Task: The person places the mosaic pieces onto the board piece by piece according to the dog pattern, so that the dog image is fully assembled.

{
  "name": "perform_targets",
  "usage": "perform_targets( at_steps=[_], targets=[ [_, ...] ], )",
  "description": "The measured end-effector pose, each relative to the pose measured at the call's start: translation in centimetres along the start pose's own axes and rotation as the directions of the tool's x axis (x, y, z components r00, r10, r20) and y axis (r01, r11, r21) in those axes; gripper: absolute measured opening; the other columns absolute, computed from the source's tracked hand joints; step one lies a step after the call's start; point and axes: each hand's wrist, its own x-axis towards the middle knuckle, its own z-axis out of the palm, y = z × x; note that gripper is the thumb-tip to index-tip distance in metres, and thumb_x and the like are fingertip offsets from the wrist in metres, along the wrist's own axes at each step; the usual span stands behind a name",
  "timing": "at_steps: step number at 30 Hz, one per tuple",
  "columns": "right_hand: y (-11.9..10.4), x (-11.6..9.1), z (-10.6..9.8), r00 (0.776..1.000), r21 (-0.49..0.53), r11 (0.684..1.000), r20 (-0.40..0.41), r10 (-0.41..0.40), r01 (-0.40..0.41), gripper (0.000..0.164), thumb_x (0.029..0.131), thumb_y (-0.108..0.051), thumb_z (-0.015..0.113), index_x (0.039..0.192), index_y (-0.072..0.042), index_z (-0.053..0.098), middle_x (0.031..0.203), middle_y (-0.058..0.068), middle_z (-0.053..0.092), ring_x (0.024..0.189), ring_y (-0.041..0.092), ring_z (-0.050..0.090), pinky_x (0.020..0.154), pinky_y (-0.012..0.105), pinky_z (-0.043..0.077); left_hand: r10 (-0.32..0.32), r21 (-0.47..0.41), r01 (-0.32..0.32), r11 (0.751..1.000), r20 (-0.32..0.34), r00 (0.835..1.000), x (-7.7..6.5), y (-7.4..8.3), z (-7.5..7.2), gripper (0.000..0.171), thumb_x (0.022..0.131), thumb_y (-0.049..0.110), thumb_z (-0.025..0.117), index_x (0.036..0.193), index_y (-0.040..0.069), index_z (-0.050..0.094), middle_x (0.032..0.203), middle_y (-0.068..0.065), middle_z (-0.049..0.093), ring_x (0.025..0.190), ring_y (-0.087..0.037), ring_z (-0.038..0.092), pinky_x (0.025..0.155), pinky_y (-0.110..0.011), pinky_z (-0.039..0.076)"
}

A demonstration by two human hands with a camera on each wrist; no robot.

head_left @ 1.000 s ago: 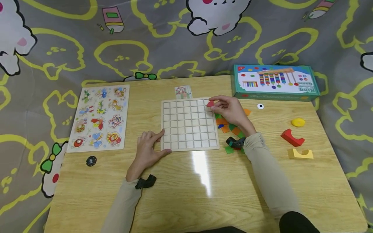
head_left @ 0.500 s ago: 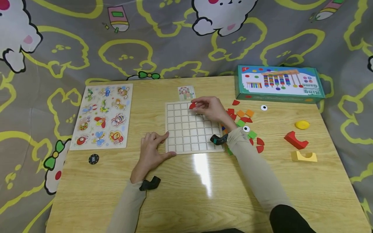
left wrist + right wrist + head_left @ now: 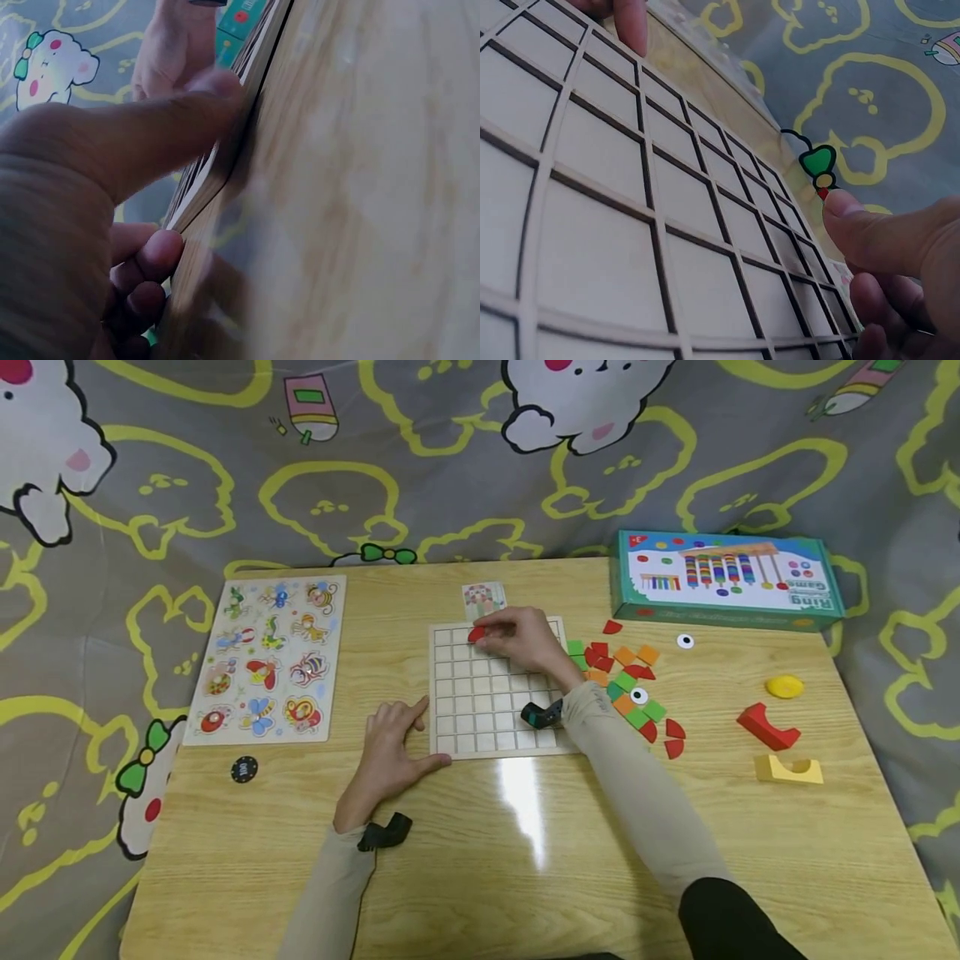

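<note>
A wooden grid board [image 3: 480, 700] with square cells lies on the table. My right hand [image 3: 525, 639] is over its far rows and pinches a red quarter-circle tile [image 3: 476, 634] between thumb and fingers. Only a sliver of the red tile [image 3: 823, 193] shows past the thumb in the right wrist view. My left hand [image 3: 390, 752] rests at the board's near left corner, thumb along the front edge and index finger at the left side. The left wrist view shows that thumb [image 3: 172, 127] stretched along the board's edge, the other fingers bent below it.
Loose red, green and orange tiles [image 3: 626, 680] lie right of the board, partly behind my right sleeve. A picture card [image 3: 484, 600] sits beyond it. An insect puzzle [image 3: 262, 662] and black chip [image 3: 244, 769] are left; a game box [image 3: 727, 581] and red block [image 3: 768, 727] are right.
My right hand has moved left from the board's far right corner across the far rows, carrying the red tile. My left hand keeps its place at the corner.
</note>
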Motion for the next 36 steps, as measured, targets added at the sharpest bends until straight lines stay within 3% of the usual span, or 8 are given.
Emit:
perform_targets(
  at_steps=[6,13,21,31,36],
  targets=[
    [-0.2,1.1,0.6,0.999,-0.082,0.996,-0.001,-0.039,0.039,0.033,0.085,-0.028,0.079,0.116,-0.020,0.075,0.111,-0.001,0.065,0.095,0.016,0.057,0.080,0.036,0.047,-0.002,0.006,0.002,1.000,0.029,1.000,0.0,-0.1,-0.3,0.095,0.066,0.046,0.090,0.144,0.006,0.051,0.088,0.003,0.047,0.084,-0.017,0.033,0.080,-0.034,0.023],
    [-0.1,1.9,1.0,0.999,-0.126,0.991,0.003,-0.053,0.053,0.033,0.081,-0.026,0.082,0.113,-0.019,0.076,0.111,0.002,0.066,0.104,0.019,0.055,0.087,0.039,0.046,-0.017,0.005,0.017,1.000,0.039,0.999,0.1,-0.2,-0.1,0.095,0.067,0.046,0.089,0.144,0.007,0.050,0.087,0.003,0.046,0.085,-0.017,0.033,0.079,-0.033,0.023],
    [-0.5,2.5,1.9,0.998,-0.182,0.982,0.013,-0.057,0.058,0.031,0.081,-0.025,0.082,0.111,-0.017,0.077,0.104,0.001,0.070,0.099,0.018,0.054,0.092,0.037,0.039,-0.021,0.010,0.021,1.000,0.039,0.999,0.0,-0.2,-0.2,0.094,0.068,0.046,0.089,0.145,0.008,0.050,0.088,0.003,0.047,0.085,-0.017,0.033,0.079,-0.033,0.023],
    [-0.6,2.5,1.9,0.999,-0.194,0.980,0.029,-0.036,0.041,0.042,0.080,-0.027,0.083,0.120,-0.016,0.073,0.111,0.001,0.068,0.098,0.019,0.055,0.087,0.037,0.043,-0.013,0.016,0.012,1.000,0.034,0.999,0.1,-0.3,-0.2,0.094,0.068,0.048,0.088,0.144,0.008,0.051,0.087,0.003,0.047,0.086,-0.016,0.034,0.080,-0.033,0.023],
    [-0.4,2.3,1.7,1.000,-0.166,0.986,0.017,-0.023,0.025,0.031,0.082,-0.026,0.082,0.112,-0.017,0.075,0.108,0.000,0.067,0.098,0.018,0.057,0.087,0.038,0.046,-0.015,0.015,0.015,1.000,0.029,0.999,0.2,-0.2,-0.2,0.094,0.067,0.047,0.089,0.144,0.008,0.052,0.087,0.003,0.047,0.086,-0.017,0.034,0.080,-0.033,0.024]
  ],
)
